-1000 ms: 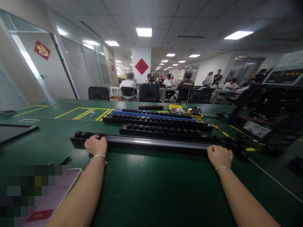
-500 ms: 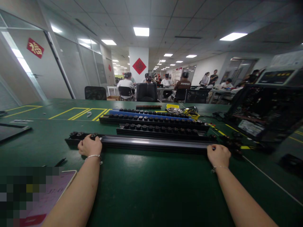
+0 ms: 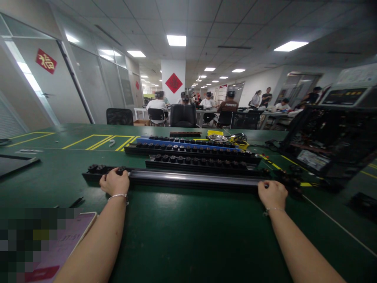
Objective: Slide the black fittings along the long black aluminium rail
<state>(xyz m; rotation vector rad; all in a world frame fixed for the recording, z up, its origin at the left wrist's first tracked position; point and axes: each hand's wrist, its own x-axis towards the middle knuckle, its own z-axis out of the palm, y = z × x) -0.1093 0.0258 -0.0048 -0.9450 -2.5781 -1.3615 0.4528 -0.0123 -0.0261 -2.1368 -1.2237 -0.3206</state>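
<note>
Crosswise: blk rail (image 3: 191,179), long axis L-R.

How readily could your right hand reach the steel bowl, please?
Probably not readily: the right hand is closed on the end of the bar, and racks lie between it and the bowl, far across the table.

Long rail (image 3: 191,179): glossy black metal. Table (image 3: 188,232): matt green mat. Bowl (image 3: 217,138): shiny metal.
</note>
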